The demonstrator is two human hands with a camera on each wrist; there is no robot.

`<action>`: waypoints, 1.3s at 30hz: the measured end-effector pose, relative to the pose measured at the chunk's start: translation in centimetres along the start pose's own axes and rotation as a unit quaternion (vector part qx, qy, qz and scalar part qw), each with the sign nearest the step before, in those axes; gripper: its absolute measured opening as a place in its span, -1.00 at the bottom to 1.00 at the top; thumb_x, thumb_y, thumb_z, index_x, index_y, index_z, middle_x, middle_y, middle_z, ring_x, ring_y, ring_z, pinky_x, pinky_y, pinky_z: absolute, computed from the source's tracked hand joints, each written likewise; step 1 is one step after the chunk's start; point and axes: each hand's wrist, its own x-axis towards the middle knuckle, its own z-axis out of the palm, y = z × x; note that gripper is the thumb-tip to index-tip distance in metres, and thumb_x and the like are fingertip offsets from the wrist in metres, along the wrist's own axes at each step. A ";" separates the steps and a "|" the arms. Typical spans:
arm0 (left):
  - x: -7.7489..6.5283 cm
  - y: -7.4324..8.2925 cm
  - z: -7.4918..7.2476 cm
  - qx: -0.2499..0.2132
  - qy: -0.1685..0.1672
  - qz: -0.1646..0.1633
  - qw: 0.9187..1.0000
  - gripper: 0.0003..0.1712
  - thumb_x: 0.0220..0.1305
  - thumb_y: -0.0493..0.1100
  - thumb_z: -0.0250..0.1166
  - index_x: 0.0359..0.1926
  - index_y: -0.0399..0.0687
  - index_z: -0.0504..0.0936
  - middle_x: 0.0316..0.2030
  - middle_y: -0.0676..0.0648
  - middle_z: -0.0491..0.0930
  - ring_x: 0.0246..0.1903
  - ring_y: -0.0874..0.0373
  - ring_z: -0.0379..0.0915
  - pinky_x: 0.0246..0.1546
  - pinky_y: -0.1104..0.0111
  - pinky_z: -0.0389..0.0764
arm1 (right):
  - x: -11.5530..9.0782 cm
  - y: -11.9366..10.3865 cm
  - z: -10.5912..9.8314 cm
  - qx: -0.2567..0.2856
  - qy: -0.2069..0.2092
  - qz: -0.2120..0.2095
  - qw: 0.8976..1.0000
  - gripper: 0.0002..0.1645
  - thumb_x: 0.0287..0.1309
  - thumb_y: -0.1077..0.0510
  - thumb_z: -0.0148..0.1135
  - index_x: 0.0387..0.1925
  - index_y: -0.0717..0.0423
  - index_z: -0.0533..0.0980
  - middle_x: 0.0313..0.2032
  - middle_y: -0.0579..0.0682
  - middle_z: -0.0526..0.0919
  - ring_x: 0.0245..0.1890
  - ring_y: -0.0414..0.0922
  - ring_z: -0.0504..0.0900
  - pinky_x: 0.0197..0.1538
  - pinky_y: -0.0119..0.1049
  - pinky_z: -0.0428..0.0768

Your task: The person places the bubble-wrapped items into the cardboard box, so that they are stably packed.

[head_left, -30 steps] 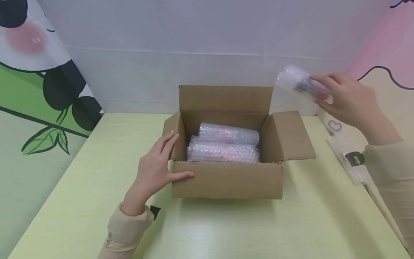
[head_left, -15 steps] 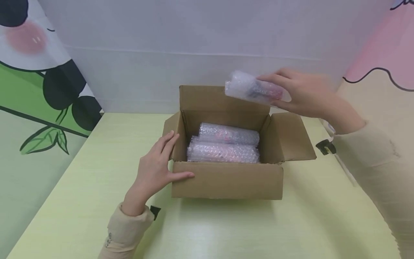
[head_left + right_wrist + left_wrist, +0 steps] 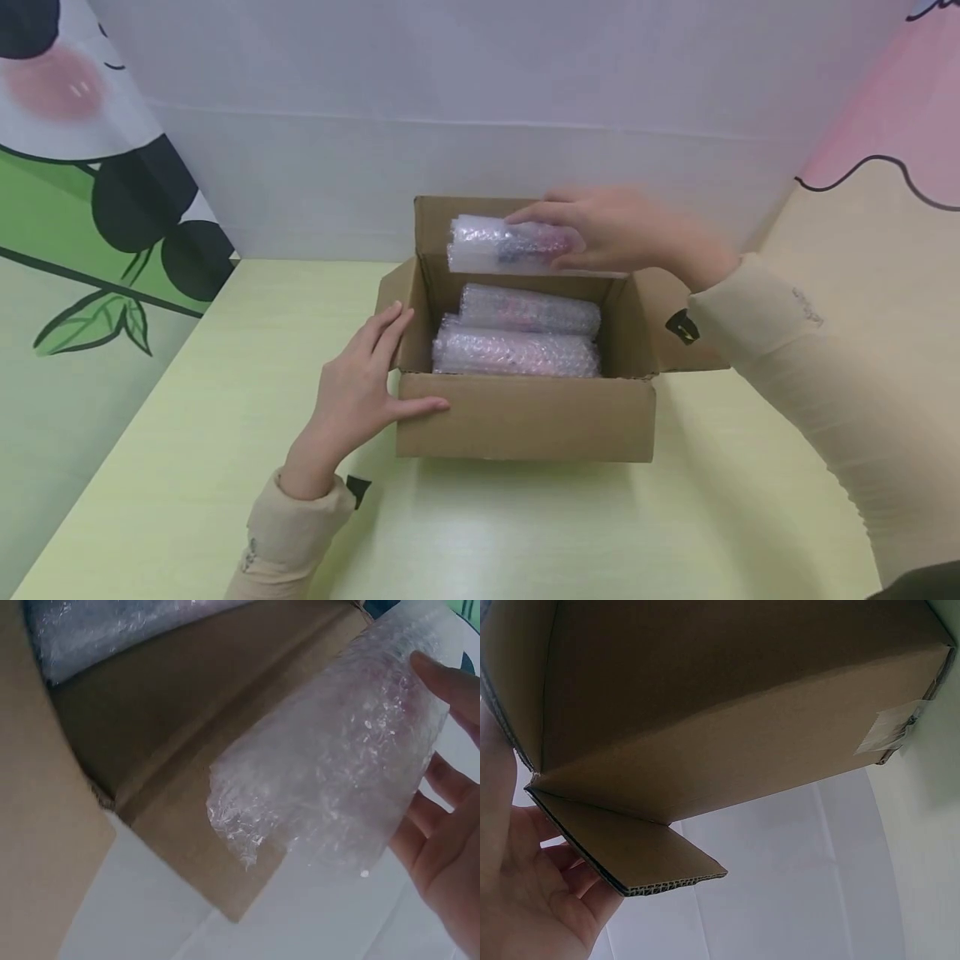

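Note:
An uncapped-looking cardboard box (image 3: 525, 419) stands with its flaps folded outward. My left hand (image 3: 356, 392) holds its near left corner, thumb along the front flap and fingers at the left flap; the left wrist view shows that side flap (image 3: 630, 840) with bent fingers behind it. Over the back of the box, my right hand (image 3: 622, 229) grips a bubble-wrapped roll (image 3: 487, 246) by its right end, between thumb and fingers. Dark and reddish colour shows through the wrap. Inside the box lie other bubble-wrapped rolls (image 3: 528, 308), side by side, with reddish contents.
The box sits on a pale yellow-green table (image 3: 487, 533). A white sheet (image 3: 315, 167) hangs behind it, and printed cartoon panels (image 3: 877, 108) flank the table. The right flap (image 3: 675, 333) sticks out under the right forearm.
My right hand has carried the bubble-wrapped roll leftward and down, from the right of the box to over its back part. My left hand has stayed on the box corner.

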 end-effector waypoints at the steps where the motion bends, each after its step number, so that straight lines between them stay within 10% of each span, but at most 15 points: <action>1: 0.0 0.0 0.0 0.000 -0.002 -0.001 1.000 0.37 -0.19 0.78 -0.15 0.39 -0.17 0.28 0.33 -0.20 0.36 0.20 -0.12 0.42 -0.68 0.36 0.42 | 0.4 -0.2 0.3 0.000 -0.007 -0.006 1.000 -0.25 0.15 0.05 0.34 0.37 -0.22 0.31 0.26 0.00 0.48 -0.35 -0.14 0.58 -0.35 -0.26 0.53; 10: 0.1 0.2 0.0 -0.002 -0.010 -0.002 1.000 0.37 -0.19 0.77 -0.13 0.39 -0.16 0.27 0.33 -0.20 0.35 0.22 -0.12 0.40 -0.66 0.34 0.47 | 2.4 -0.8 2.9 -0.043 -0.047 -0.019 0.998 -0.24 0.07 0.06 0.41 0.31 -0.35 0.36 -0.16 -0.12 0.55 -0.36 -0.23 0.60 -0.38 -0.25 0.53; 29: 0.1 0.1 0.1 0.000 -0.008 -0.001 1.000 0.35 -0.20 0.75 -0.01 0.39 -0.15 0.28 0.33 -0.19 0.35 0.22 -0.13 0.40 -0.63 0.29 0.50 | 2.9 -0.8 4.9 -0.037 -0.102 -0.009 0.994 -0.22 0.08 0.05 0.40 0.33 -0.32 0.31 -0.14 -0.14 0.56 -0.43 -0.20 0.55 -0.42 -0.24 0.49; 39: 0.0 0.0 0.0 0.001 -0.007 -0.005 1.000 0.36 -0.20 0.77 -0.09 0.39 -0.15 0.28 0.33 -0.19 0.36 0.22 -0.15 0.40 -0.64 0.29 0.49 | 2.5 -0.8 3.9 0.001 -0.116 0.004 0.993 -0.20 0.03 -0.05 0.44 0.32 -0.27 0.34 -0.03 -0.14 0.59 -0.03 -0.16 0.59 -0.08 -0.08 0.56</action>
